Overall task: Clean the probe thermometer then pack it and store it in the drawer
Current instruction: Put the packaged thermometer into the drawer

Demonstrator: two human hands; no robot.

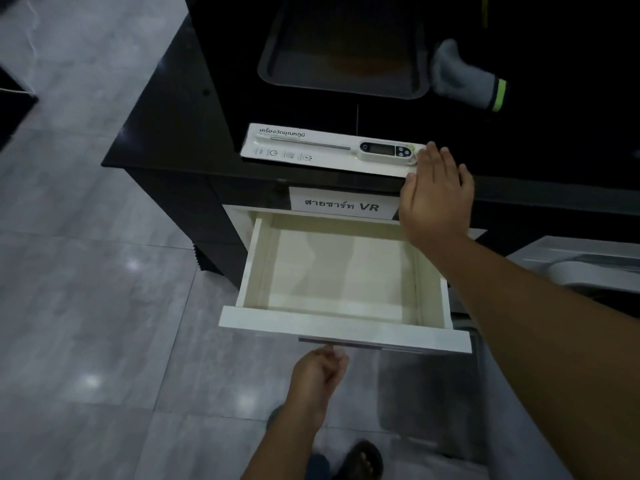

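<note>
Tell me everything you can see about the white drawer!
The drawer is pulled wide open under the black counter. It looks like painted wood, white on the front panel and creamy inside, shaped like a shallow box with nothing in it. A thin metal handle runs along the front, and the left hand is curled just below it, fingers about at the bar. The right hand hangs above the drawer's back corner, by the packed thermometer on the counter.
</note>
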